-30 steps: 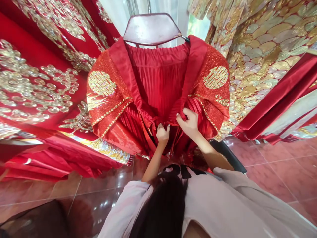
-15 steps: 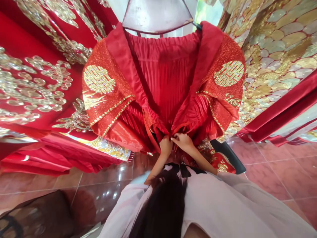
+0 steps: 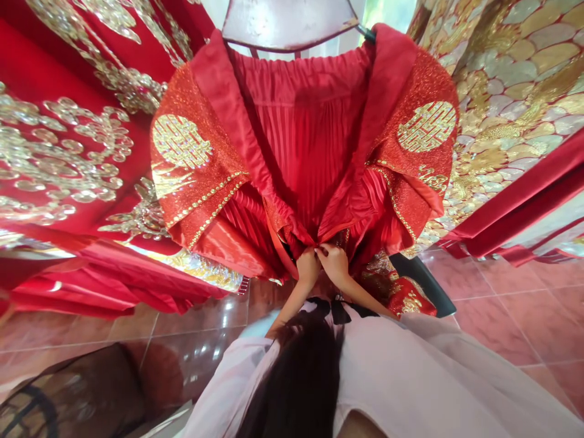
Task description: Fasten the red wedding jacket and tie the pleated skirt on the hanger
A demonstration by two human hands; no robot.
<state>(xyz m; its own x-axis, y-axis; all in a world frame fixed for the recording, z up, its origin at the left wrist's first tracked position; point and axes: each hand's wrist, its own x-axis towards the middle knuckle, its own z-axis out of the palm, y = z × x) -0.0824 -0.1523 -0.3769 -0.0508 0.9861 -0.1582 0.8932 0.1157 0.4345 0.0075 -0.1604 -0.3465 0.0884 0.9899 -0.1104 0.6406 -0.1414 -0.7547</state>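
A red pleated robe (image 3: 301, 146) with gold round emblems on both front panels hangs from a dark wooden hanger (image 3: 287, 21) in front of me. My left hand (image 3: 308, 267) and my right hand (image 3: 335, 263) are pressed together at the point where the two front edges meet, low on the garment. Both hands have their fingers pinched on the red fabric or a fastening there; what exactly they grip is hidden by the fingers. A red ribbon (image 3: 274, 240) hangs just left of my left hand.
Red cloth with heavy gold embroidery (image 3: 68, 152) hangs on the left, and a gold scale-patterned garment (image 3: 511, 91) on the right. A black rail foot (image 3: 422, 283) stands behind the robe. The floor is glossy red tile (image 3: 502, 316).
My right hand has come down from the right front edge to meet my left hand at the centre. The view has moved closer to the robe.
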